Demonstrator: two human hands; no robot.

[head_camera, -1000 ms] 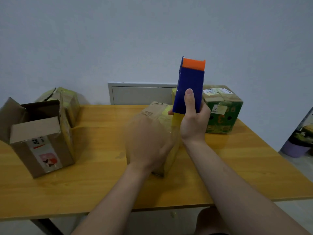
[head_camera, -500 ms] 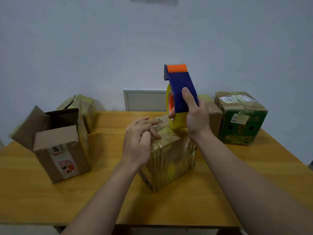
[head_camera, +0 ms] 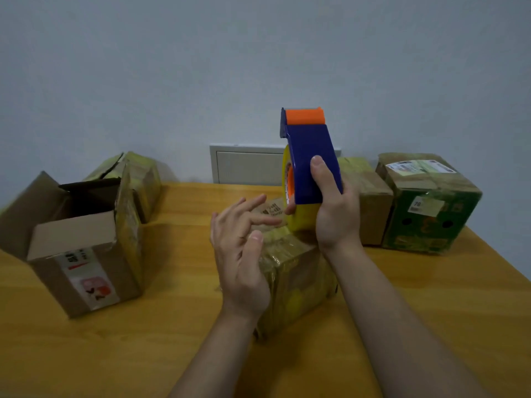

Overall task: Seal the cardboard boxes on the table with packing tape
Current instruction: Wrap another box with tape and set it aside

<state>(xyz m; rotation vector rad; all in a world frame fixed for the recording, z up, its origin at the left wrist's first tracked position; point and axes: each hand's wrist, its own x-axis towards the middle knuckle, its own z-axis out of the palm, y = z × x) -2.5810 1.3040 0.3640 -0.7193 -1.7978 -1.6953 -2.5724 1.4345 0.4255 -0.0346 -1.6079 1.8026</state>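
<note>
Well, the small cardboard box point(head_camera: 298, 282), already wrapped in yellowish tape, sits mid-counter on the orange-toned wooden counter point(head_camera: 143, 354), turned corner-on to the person. The right hand point(head_camera: 336, 216) has its grip wrapped round the blue plastic tape dispenser with the orange cap point(head_camera: 310, 156), held upright with its roll of yellowish tape point(head_camera: 304, 222) low over the box's far top edge. The left hand point(head_camera: 241, 259) is slack, fingers spread over the near top of the box, gripping nothing; whether they press the cardboard I cannot tell.

From where I stand, the trouble would be this. The box looks light, so if the left hand isn't bearing down, a pull on the dispenser could drag or tip it. Those spread fingers lie close to the roll, and loose tape might catch on them or fold onto itself and wrinkle. With the dispenser this upright, its cutter may not bite cleanly.

The open brown cardboard box with a pink label point(head_camera: 86, 268) waits at the left, flaps up, not yet sealed.
</note>
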